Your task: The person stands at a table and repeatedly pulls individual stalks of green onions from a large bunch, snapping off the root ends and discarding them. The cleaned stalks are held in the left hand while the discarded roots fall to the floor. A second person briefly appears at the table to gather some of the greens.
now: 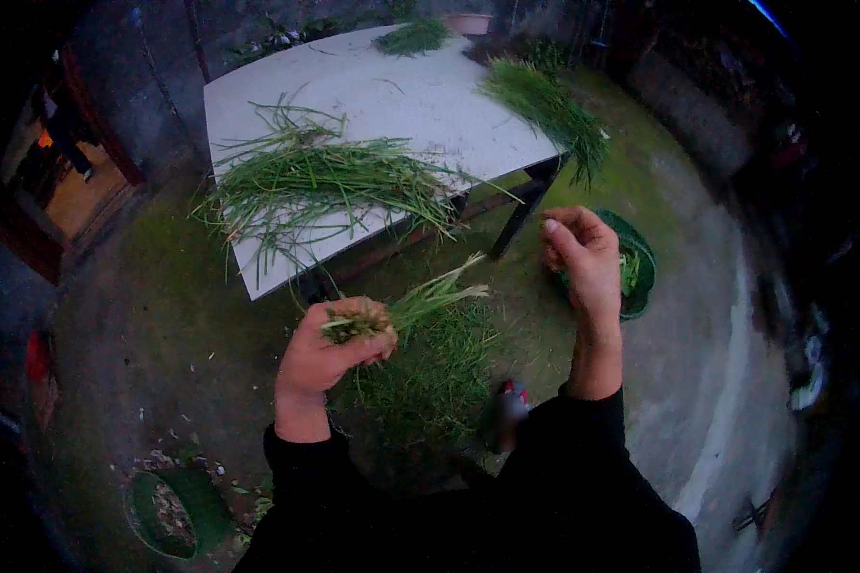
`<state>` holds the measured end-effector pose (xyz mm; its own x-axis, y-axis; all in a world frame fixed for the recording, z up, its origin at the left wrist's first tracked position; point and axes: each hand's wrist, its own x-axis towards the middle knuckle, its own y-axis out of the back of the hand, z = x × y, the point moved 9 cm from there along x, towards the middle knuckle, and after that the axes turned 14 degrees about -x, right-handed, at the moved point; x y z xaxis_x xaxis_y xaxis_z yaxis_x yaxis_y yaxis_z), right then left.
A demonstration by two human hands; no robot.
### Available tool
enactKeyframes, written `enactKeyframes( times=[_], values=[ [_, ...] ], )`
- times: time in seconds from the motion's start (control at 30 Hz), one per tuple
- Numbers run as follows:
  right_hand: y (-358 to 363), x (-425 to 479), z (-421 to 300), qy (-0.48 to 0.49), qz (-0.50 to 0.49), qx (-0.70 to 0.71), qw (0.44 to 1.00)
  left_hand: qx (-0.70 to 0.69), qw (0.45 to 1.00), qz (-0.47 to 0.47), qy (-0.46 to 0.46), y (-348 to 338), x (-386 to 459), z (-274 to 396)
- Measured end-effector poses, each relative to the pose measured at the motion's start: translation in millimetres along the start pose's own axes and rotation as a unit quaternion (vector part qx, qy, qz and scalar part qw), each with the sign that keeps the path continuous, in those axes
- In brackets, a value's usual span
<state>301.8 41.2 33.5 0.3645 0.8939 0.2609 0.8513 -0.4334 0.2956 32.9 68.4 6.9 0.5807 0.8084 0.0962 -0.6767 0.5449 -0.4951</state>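
Observation:
My left hand [337, 340] is closed around a bunch of long green stalks [433, 290], their pale ends pointing up to the right. To the right my right hand [580, 251] is raised with thumb and fingers bent close together; whether something small is between them I cannot tell. Beyond my left hand, a loose heap of green grass-like stalks [330, 175] lies on the white tabletop [444, 93] and hangs over its near edge. A tidier bundle of green leaves [545, 114] lies across the table's right edge. A smaller bunch [414, 37] lies at the far edge.
Green trimmings [430, 372] cover the floor below my hands. Behind my right hand stands a green basket [645, 268] with leaves inside. Another green container [211, 512] with scraps is at the lower left. A dark table leg [523, 211] stands near my right hand; a doorway opens at far left.

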Motion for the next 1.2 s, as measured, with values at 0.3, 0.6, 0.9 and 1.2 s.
enactKeyframes(
  times=[0.3,0.6,0.9,1.2],
  values=[
    [-89,-35,-29,-0.024,-0.206,0.086,0.975,0.012,0.999,-0.037,-0.008,0,6,-5],
    [-4,8,15,-0.043,0.024,0.109,0.993,-0.072,0.997,-0.031,-0.026,5,11,-7],
    [-112,-36,-6,-0.035,-0.216,0.068,0.973,-0.103,0.993,-0.045,-0.034,0,21,-21],
    [-50,0,16,0.003,0.024,0.096,0.995,-0.171,0.983,-0.035,-0.054,5,19,-13]
  ],
)
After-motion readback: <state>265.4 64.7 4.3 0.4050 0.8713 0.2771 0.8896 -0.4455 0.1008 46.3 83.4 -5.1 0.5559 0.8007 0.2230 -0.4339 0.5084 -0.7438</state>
